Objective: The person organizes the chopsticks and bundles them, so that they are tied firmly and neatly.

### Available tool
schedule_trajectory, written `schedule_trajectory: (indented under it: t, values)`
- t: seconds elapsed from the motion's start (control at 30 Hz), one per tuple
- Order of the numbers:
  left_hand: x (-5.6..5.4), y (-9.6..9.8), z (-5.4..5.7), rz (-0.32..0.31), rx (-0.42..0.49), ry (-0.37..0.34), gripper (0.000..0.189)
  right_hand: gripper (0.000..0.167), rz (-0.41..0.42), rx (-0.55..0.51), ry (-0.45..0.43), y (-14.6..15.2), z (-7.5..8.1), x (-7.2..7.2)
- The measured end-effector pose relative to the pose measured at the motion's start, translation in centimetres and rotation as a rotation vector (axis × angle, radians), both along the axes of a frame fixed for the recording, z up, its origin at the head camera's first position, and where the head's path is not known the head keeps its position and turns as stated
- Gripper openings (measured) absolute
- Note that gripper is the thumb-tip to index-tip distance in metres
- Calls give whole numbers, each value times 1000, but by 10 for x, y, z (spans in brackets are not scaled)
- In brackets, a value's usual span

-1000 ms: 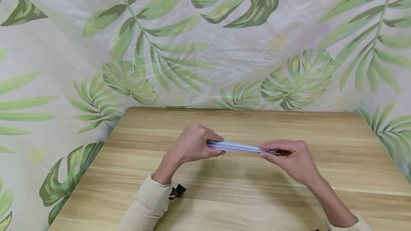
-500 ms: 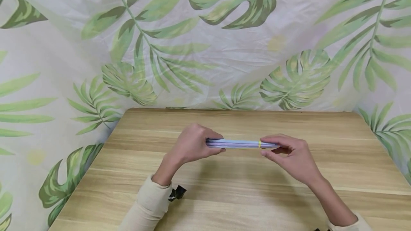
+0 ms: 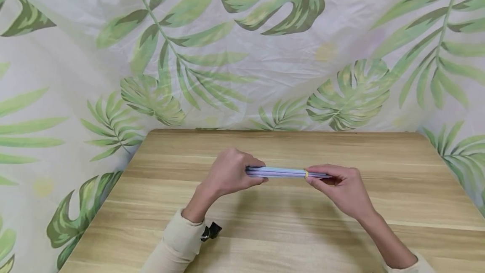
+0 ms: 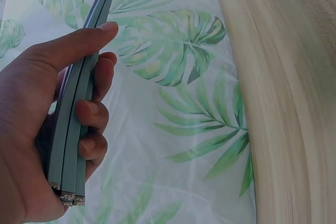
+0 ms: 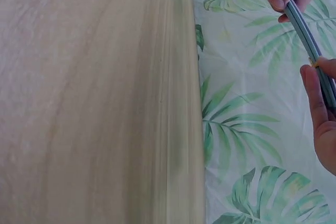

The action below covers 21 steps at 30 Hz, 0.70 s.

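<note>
A bundle of long, slim, flat strips, pale blue and lilac, is held level above the table in the head view. Around its right part runs a yellow rubber band. My left hand grips the bundle's left end; in the left wrist view its fingers curl round the strips, whose ends look rough. My right hand pinches the bundle at the band between thumb and fingertips. At the right edge of the right wrist view, that hand is partly cut off.
A wooden table lies below both hands. Behind it and at its sides hangs a pale cloth printed with green leaves. A black strap piece sits at the left sleeve cuff.
Half a second ago my right fingers were spread slightly apart beside the band; now they close on the bundle at the band. The bundle has dipped a little. My left hand keeps its grip.
</note>
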<state>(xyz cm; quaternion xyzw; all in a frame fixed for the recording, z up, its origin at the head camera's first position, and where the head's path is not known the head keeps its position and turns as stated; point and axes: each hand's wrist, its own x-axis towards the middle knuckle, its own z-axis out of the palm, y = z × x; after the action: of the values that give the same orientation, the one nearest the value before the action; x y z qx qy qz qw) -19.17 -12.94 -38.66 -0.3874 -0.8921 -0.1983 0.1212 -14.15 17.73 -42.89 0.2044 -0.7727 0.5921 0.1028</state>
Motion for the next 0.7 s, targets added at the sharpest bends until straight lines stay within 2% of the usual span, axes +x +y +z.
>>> schedule_trajectory:
  t: [0.23,0.33,0.47,0.7]
  values:
    - [5,9,0,-49,-22,-14,19,24,57,46,-79,-9,0,3]
    - [6,10,0,-40,-29,-29,21,26,55,79,-77,-11,1,3]
    - [5,8,-1,-16,-15,-32,23,34,8,103,-29,-7,2,2]
    - [2,2,3,11,-4,-56,31,24,-2,27,107,3,4,-3]
